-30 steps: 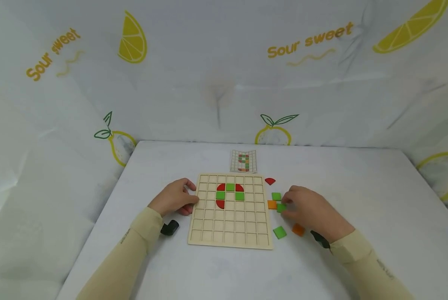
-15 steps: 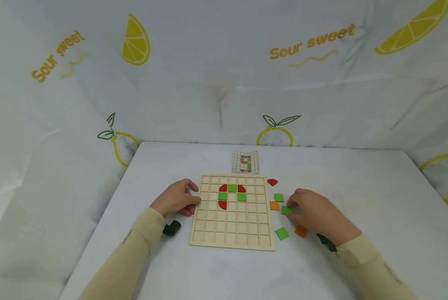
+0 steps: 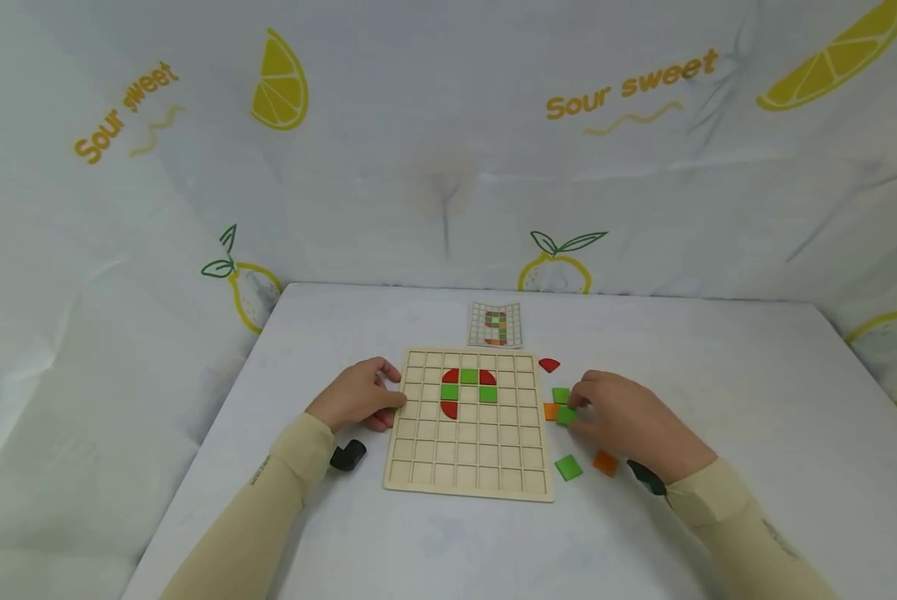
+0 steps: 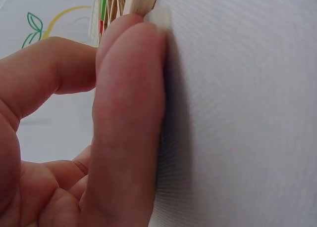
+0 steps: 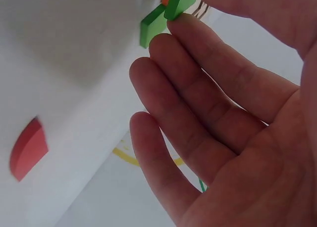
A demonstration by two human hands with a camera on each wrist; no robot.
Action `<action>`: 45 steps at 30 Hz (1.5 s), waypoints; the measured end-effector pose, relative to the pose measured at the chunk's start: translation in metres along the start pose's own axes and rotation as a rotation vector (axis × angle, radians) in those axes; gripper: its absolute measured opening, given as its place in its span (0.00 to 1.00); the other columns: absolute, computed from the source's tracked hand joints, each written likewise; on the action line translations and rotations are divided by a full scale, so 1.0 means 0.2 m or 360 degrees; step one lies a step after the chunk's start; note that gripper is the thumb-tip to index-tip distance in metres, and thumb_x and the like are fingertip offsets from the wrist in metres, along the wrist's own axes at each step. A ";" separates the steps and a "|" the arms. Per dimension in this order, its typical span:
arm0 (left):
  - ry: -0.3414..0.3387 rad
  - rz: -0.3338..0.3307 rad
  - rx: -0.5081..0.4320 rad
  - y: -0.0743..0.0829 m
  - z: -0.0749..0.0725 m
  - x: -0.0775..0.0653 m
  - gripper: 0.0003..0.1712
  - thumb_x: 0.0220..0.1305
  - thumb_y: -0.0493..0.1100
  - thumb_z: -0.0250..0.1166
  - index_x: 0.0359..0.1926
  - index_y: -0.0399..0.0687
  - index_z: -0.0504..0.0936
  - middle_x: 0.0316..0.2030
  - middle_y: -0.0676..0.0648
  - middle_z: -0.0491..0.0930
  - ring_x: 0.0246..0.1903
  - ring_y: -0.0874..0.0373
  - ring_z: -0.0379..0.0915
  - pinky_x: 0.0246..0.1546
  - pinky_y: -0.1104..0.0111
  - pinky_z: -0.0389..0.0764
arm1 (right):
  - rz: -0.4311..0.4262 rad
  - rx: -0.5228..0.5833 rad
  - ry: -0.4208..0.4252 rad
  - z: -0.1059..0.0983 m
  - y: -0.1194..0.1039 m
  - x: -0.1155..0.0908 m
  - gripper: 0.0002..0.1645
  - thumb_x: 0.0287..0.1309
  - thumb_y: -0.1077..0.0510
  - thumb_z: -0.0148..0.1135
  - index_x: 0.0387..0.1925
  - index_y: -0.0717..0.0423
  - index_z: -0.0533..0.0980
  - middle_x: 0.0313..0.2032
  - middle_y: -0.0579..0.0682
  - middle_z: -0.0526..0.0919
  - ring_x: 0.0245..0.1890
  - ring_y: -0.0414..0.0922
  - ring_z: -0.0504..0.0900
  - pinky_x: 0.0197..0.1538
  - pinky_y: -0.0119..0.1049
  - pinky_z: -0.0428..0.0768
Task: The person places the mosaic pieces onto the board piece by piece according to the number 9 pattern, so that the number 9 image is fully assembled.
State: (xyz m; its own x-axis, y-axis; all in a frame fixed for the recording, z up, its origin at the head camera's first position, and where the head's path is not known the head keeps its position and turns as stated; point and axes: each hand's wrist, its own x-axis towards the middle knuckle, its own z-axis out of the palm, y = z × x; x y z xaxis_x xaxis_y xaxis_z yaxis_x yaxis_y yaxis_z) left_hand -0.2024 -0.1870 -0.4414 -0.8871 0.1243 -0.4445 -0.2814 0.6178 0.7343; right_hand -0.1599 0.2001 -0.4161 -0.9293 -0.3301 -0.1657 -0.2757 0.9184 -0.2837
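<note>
My left hand [image 3: 357, 396] holds the left edge of a pale wooden grid board [image 3: 456, 454]; its thumb lies over the rim, and the fingertips meet the edge in the left wrist view. Set in the board are green squares and red quarter-circles forming an arch. To the right, my right hand [image 3: 624, 421] pinches a green square tile [image 5: 181, 2] between thumb and index finger, the other fingers loosely extended. That tile overlaps an orange tile [image 3: 550, 412] in the head view. Just behind it lies another green tile [image 3: 561, 395].
A red quarter-circle [image 3: 549, 365] lies off the board's back right corner. Nearer the front are a green tile [image 3: 568, 467] and an orange tile [image 3: 605, 462]. Behind the board stands a creased pattern card [image 3: 495, 325]. A black object [image 3: 349, 455] shows by the left wrist.
The right hand drew slightly right with the green tile, then came back left, so the tile now overlaps the orange one. The left hand stays at the board; the head view shifts slightly.
</note>
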 end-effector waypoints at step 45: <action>-0.0004 0.0027 -0.0045 -0.01 -0.01 0.01 0.20 0.67 0.41 0.73 0.57 0.46 0.78 0.33 0.41 0.85 0.23 0.54 0.86 0.29 0.66 0.91 | -0.0458 -0.0134 0.0158 0.13 -0.50 0.33 0.03 0.56 0.62 0.75 0.33 0.52 0.88 0.32 0.44 0.83 0.33 0.40 0.76 0.40 0.37 0.82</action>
State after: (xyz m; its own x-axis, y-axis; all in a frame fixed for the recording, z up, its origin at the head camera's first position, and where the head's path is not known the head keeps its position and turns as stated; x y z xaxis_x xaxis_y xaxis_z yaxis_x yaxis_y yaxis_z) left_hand -0.2044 -0.1895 -0.4421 -0.8909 0.1367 -0.4332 -0.2764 0.5936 0.7558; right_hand -0.1877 0.0799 -0.4239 -0.8285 -0.5600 0.0044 -0.5463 0.8065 -0.2259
